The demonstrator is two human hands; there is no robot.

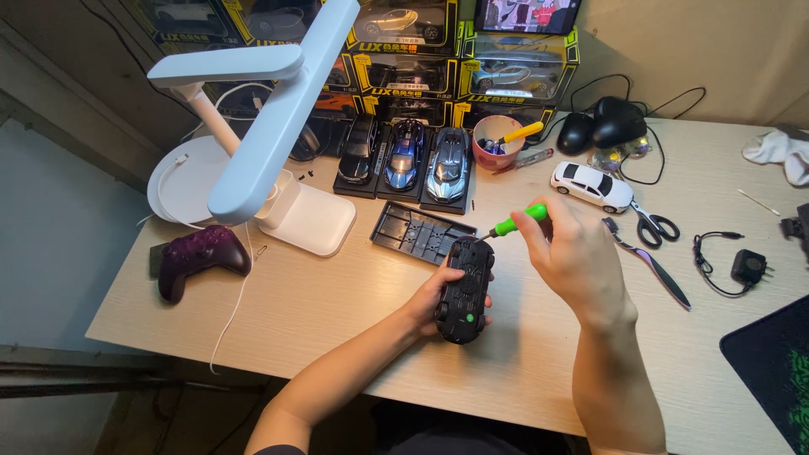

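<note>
Colours on the pale wood-grain desk (337, 312)

Black toy car (464, 289) with one green dot, bright green screwdriver handle (521, 221), white model car (592, 186), purple mottled game controller (198, 258), pink cup (497, 141) (yellow-handled tool inside), white lamp (270, 118).

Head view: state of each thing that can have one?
Black toy car: upside down, gripped by left hand.
Green-handled screwdriver: in right hand, tip at car's underside.
Scissors: closed, flat on desk.
White toy car: upright, untouched.
Black base plate: lying bare.
</note>
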